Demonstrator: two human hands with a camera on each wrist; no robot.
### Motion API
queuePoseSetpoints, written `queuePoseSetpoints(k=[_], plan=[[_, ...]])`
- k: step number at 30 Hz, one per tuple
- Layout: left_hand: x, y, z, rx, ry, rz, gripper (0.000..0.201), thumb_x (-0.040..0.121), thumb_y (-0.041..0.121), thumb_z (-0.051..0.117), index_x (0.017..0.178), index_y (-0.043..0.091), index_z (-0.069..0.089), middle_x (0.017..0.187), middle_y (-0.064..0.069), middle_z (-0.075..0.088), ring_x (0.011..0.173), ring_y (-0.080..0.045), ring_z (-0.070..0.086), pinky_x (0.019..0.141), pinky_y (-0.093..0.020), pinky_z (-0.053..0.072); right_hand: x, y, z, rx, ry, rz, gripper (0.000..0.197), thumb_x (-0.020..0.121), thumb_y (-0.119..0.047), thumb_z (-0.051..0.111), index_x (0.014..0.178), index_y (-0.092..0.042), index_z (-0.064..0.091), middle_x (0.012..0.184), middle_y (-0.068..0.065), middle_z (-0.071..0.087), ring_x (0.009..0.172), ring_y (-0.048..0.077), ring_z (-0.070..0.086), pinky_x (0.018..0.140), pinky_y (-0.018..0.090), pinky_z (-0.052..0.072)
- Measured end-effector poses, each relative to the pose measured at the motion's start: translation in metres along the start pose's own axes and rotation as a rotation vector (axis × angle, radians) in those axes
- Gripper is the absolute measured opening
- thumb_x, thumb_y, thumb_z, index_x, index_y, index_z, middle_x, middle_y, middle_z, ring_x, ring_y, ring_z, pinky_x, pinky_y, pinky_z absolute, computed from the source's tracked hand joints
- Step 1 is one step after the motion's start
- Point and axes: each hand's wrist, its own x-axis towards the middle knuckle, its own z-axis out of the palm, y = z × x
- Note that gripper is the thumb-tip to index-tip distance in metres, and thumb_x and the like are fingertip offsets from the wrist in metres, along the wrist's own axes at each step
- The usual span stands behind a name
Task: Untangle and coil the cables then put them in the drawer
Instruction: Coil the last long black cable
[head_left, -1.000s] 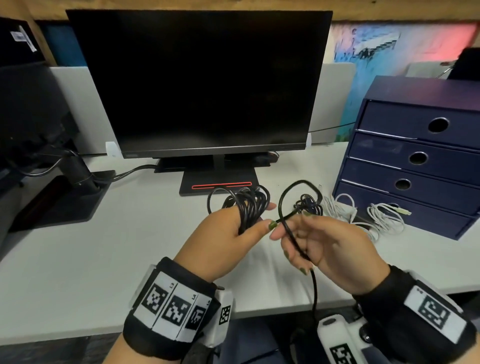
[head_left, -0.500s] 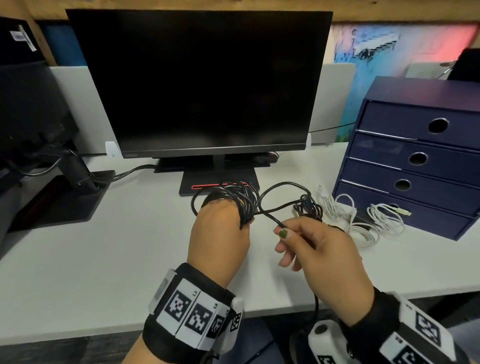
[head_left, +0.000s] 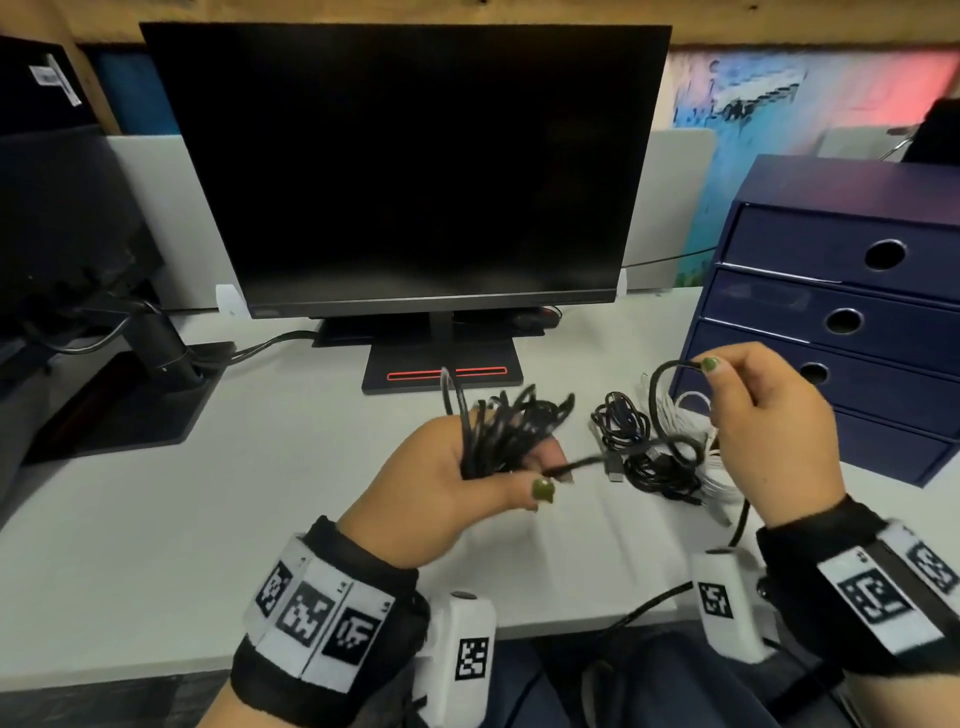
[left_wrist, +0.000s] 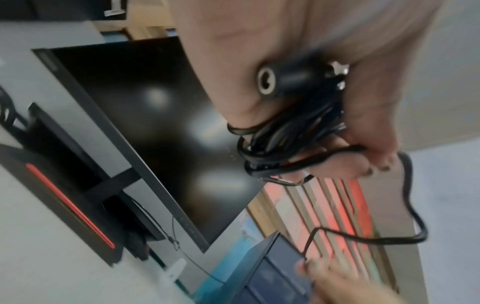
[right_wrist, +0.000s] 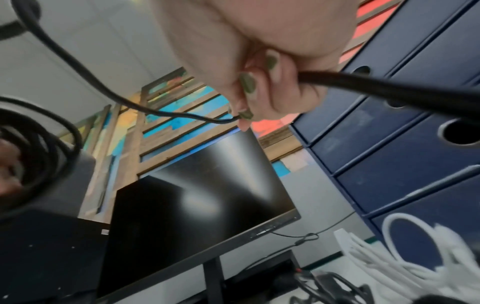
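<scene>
My left hand (head_left: 467, 483) grips a bundle of black cable coils (head_left: 506, 423) above the desk, palm up; in the left wrist view the coils (left_wrist: 293, 131) wrap across the palm beside a round plug end (left_wrist: 275, 81). My right hand (head_left: 763, 415) is raised to the right and pinches the free run of the same black cable (head_left: 670, 371) between thumb and fingertip (right_wrist: 245, 116). A tangled black cable (head_left: 639, 452) and a white cable pile (head_left: 685, 415) lie on the desk between my hands and the blue drawer unit (head_left: 852, 312), whose drawers are closed.
A dark monitor (head_left: 405, 171) on its stand (head_left: 441, 369) fills the back of the white desk (head_left: 156, 519). A second monitor's base (head_left: 130, 405) and arm sit at the left. A black lead hangs off the desk's front edge below my right wrist.
My left hand turned palm up with the coils. My right hand swung out to the right and up, drawing the free cable run away from the coil and uncovering the tangled cables on the desk.
</scene>
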Motion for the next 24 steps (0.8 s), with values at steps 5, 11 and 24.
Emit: queuePoseSetpoints(k=[5,11,24], plan=[[0.002,0.009,-0.001,-0.325,0.214,0.112,0.008,0.075,0.027,0.062,0.070,0.022,0.067,0.061,0.001,0.056,0.067,-0.026,0.050,0.071,-0.030,0.049,-0.010,0.009,0.011,-0.094,-0.135,-0.070,0.013,0.095,-0.020,0.053,0.089,-0.026,0.062,0.085,-0.004,0.062,0.077,0.015,0.058,0.063,0.021,0.039],[0.012,0.010,0.014,-0.209,0.591,-0.139,0.043,0.090,0.029,0.056,0.051,0.013,0.049,0.046,-0.003,0.042,0.045,-0.017,0.044,0.051,-0.026,0.043,-0.031,-0.023,0.015,0.367,-0.370,-0.208,0.032,0.095,-0.041,0.045,0.115,-0.027,0.065,0.119,-0.010,0.061,0.113,0.002,0.056,0.096,0.016,0.041],[0.011,0.006,0.025,-0.146,0.293,-0.199,0.046,0.092,0.027,0.060,0.050,0.013,0.048,0.040,-0.005,0.038,0.039,-0.022,0.039,0.055,-0.029,0.044,-0.039,-0.061,0.031,0.706,-0.314,0.079,0.021,0.098,-0.012,0.045,0.086,-0.014,0.062,0.077,-0.001,0.070,0.078,0.010,0.066,0.072,0.021,0.051]])
